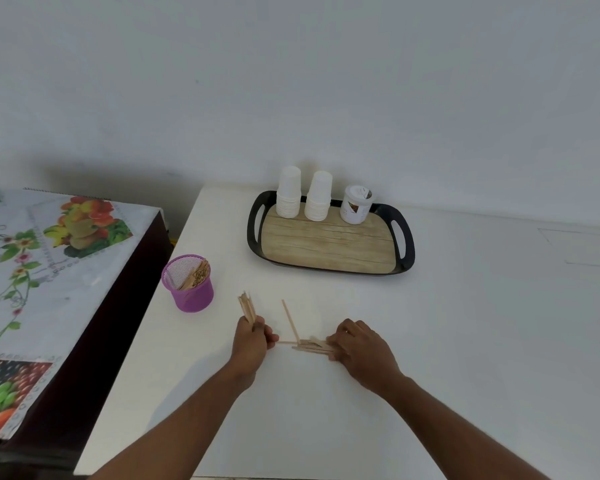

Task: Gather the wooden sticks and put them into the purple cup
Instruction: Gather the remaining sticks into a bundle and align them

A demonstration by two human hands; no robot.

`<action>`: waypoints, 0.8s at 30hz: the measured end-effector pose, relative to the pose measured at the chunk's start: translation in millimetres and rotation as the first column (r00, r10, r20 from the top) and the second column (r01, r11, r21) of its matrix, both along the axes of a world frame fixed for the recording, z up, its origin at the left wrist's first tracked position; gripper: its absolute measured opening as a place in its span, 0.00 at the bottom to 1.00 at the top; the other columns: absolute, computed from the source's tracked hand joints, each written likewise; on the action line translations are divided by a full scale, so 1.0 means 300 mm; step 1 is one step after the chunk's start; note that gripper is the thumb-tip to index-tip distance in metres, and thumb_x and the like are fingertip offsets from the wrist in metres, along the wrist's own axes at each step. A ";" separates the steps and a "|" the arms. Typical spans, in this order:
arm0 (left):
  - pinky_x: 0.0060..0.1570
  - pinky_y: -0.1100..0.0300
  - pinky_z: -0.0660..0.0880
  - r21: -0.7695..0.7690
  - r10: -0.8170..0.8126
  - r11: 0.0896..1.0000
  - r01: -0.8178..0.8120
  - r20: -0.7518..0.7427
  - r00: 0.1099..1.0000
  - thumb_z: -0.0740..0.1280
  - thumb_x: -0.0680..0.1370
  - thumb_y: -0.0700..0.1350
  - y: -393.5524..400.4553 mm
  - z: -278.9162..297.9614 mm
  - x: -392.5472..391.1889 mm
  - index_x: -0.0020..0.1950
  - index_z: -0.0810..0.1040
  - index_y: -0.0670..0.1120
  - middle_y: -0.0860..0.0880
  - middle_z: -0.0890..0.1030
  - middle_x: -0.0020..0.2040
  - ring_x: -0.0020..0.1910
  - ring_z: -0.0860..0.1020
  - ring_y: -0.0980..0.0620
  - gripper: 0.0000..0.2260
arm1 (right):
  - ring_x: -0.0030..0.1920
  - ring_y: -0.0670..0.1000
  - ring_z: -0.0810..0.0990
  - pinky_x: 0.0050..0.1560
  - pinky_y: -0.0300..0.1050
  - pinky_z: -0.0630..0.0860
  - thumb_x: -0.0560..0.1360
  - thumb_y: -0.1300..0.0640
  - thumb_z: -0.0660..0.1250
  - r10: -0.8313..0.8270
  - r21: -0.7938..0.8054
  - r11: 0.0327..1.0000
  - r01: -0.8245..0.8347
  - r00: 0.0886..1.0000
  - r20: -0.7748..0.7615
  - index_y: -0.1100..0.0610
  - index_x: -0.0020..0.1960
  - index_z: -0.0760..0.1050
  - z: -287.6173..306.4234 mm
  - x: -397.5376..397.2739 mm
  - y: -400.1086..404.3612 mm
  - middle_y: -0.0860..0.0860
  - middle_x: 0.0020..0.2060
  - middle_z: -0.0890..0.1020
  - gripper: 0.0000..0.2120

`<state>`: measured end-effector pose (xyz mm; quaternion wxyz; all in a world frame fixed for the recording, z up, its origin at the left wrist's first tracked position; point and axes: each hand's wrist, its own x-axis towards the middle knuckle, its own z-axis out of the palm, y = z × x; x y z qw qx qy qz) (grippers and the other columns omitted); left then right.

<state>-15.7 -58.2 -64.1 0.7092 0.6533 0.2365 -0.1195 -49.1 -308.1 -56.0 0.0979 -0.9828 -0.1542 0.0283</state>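
Head view: the left hand (pixel 252 337) is curled round a bundle of flat pale wooden sticks (pixel 247 307) that stands nearly upright out of the fist. As I judge it, the bundle could fan or slip if that grip loosens while the hand reaches for more. The right hand (pixel 361 346) has its fingers bent down onto a loose heap of wooden sticks (pixel 312 345) lying on the white surface (pixel 465 341); whether it pinches any I cannot tell. 1 thin stick (pixel 289 320) leans up out of the heap and looks likely to be flicked aside. The heap lies between the 2 hands, touching the right fingers and just beside the left thumb. The purple mesh cup (pixel 189 284) stands near the surface's left edge, beyond the left hand and already holding sticks, so a careless drop could tip it off that edge
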 end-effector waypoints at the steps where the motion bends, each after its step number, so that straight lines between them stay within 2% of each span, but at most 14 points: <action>1: 0.42 0.55 0.77 -0.019 0.015 1.000 -0.015 -0.005 1.000 0.54 0.86 0.41 0.002 -0.002 0.004 0.50 0.70 0.45 0.45 0.75 0.39 0.38 0.78 0.48 0.08 | 0.53 0.48 0.76 0.46 0.41 0.74 0.79 0.45 0.69 0.001 0.001 1.000 -0.001 1.000 0.005 0.49 0.61 0.81 0.001 0.001 0.002 0.44 0.55 0.79 0.14; 5: 0.43 0.54 0.78 -0.042 0.021 0.999 -0.021 -0.008 1.000 0.54 0.86 0.42 0.004 -0.003 0.006 0.51 0.70 0.45 0.44 0.75 0.40 0.38 0.79 0.48 0.07 | 0.51 0.48 0.76 0.45 0.42 0.73 0.80 0.46 0.69 0.001 0.015 1.000 -0.001 1.000 -0.011 0.51 0.56 0.80 0.009 0.015 0.006 0.45 0.53 0.78 0.10; 9: 0.42 0.55 0.78 -0.026 0.027 0.999 -0.028 -0.027 0.999 0.54 0.86 0.41 -0.004 0.000 0.009 0.51 0.70 0.46 0.44 0.76 0.40 0.38 0.79 0.48 0.07 | 0.52 0.51 0.75 0.49 0.47 0.74 0.83 0.47 0.62 0.030 -0.049 0.998 -0.031 0.999 -0.019 0.52 0.58 0.77 0.008 0.025 0.008 0.48 0.54 0.76 0.10; 11: 0.41 0.55 0.78 -0.018 0.031 0.999 -0.032 -0.039 0.999 0.54 0.86 0.42 -0.008 0.002 0.010 0.50 0.70 0.46 0.44 0.76 0.40 0.38 0.79 0.48 0.07 | 0.52 0.53 0.75 0.49 0.49 0.75 0.85 0.51 0.57 0.063 -0.118 0.991 -0.064 0.998 -0.009 0.54 0.60 0.75 0.003 0.024 0.011 0.51 0.54 0.76 0.11; 14: 0.40 0.55 0.78 -0.011 0.034 0.999 -0.035 -0.051 0.998 0.55 0.86 0.42 -0.010 0.006 0.012 0.50 0.70 0.46 0.44 0.76 0.40 0.38 0.79 0.48 0.07 | 0.51 0.55 0.75 0.47 0.50 0.76 0.83 0.61 0.53 0.108 -0.244 0.964 -0.101 0.994 0.015 0.57 0.64 0.73 0.007 0.022 0.019 0.54 0.54 0.76 0.14; 17: 0.41 0.55 0.78 -0.007 0.032 0.999 -0.033 -0.061 0.998 0.55 0.86 0.42 -0.010 0.008 0.012 0.51 0.70 0.46 0.44 0.76 0.41 0.38 0.79 0.48 0.07 | 0.42 0.53 0.78 0.35 0.45 0.76 0.77 0.65 0.62 0.145 -0.334 0.935 -0.116 0.987 0.064 0.57 0.57 0.79 0.027 0.017 0.035 0.53 0.45 0.79 0.12; 21: 0.41 0.56 0.78 0.001 0.029 1.000 -0.029 -0.075 0.997 0.55 0.86 0.42 -0.015 0.020 0.009 0.51 0.71 0.46 0.44 0.77 0.41 0.38 0.80 0.48 0.07 | 0.36 0.51 0.77 0.27 0.43 0.70 0.71 0.64 0.70 0.202 -0.409 0.902 -0.138 0.972 0.118 0.57 0.49 0.79 0.043 0.023 0.053 0.53 0.39 0.79 0.07; 24: 0.40 0.56 0.78 0.002 0.033 0.999 -0.033 -0.091 0.995 0.55 0.86 0.41 -0.021 0.027 0.006 0.51 0.71 0.46 0.44 0.77 0.42 0.39 0.80 0.48 0.07 | 0.30 0.50 0.75 0.21 0.41 0.66 0.62 0.64 0.76 0.186 -0.443 0.891 -0.099 0.970 0.156 0.56 0.41 0.80 0.059 0.029 0.067 0.51 0.33 0.77 0.10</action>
